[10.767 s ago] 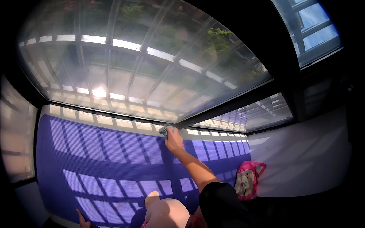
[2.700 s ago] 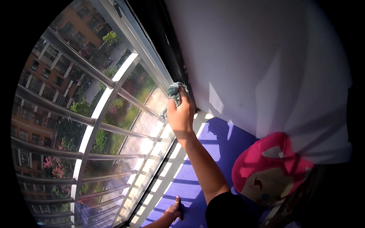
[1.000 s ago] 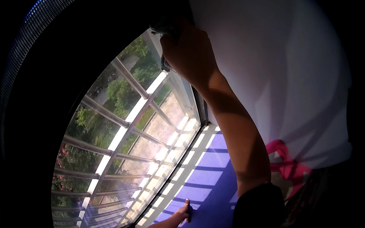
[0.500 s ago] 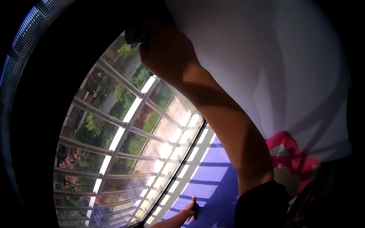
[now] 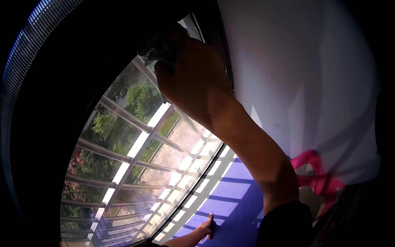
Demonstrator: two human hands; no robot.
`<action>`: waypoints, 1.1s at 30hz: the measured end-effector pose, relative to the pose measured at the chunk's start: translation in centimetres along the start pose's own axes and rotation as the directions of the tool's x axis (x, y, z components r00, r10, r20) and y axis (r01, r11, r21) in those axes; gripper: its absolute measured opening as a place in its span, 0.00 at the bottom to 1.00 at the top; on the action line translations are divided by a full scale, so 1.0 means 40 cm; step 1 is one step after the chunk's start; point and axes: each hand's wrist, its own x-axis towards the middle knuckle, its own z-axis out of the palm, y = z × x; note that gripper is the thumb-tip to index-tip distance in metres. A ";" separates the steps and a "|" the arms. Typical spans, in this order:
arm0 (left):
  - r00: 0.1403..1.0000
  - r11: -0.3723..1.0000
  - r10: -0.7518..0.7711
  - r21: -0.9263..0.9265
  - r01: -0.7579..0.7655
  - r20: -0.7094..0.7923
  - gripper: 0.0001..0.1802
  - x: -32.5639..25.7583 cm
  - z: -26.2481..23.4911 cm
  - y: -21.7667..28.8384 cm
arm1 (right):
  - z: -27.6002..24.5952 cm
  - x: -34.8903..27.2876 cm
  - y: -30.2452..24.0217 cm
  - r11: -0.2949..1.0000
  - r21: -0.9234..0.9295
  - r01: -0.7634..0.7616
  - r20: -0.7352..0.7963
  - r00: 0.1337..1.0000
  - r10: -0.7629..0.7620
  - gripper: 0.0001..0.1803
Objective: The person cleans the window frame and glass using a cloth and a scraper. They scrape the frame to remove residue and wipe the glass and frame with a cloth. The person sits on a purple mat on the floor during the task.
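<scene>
Right hand (image 5: 193,78) presses cloth (image 5: 158,47) into window's (image 5: 135,164) top corner

R hand (image 5: 193,78) is up high, pressing a grey cloth (image 5: 158,49) against the window glass (image 5: 140,148) near the dark frame's top corner; fingers wrap the cloth, arm runs down to a dark sleeve (image 5: 286,224). L hand (image 5: 205,228) rests flat, low, on the purple mat (image 5: 234,197) by the sill. Metal bars (image 5: 123,119) and green trees show outside. White wall (image 5: 312,82) on the R, w/ a pink bag (image 5: 317,181) below it.
</scene>
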 end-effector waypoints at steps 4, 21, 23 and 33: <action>1.000 0.996 -0.024 -0.083 0.024 0.003 0.57 -0.059 0.002 0.008 | 0.032 -0.102 -0.118 0.981 0.146 0.127 0.052 0.989 -0.136 0.25; 0.994 0.998 -0.051 -0.040 0.047 -0.100 0.56 -0.084 -0.002 0.021 | 0.079 -0.184 -0.219 0.962 0.131 0.241 0.019 0.969 -0.245 0.26; 0.998 1.000 0.029 0.015 -0.028 -0.047 0.55 -0.061 -0.007 0.003 | 0.082 -0.208 -0.254 0.947 0.163 0.276 0.072 0.954 -0.291 0.28; 0.957 0.851 0.284 0.444 -0.281 0.060 0.55 -0.030 -0.026 -0.020 | 0.134 -0.638 0.069 0.620 0.502 -0.604 0.516 0.784 0.345 0.25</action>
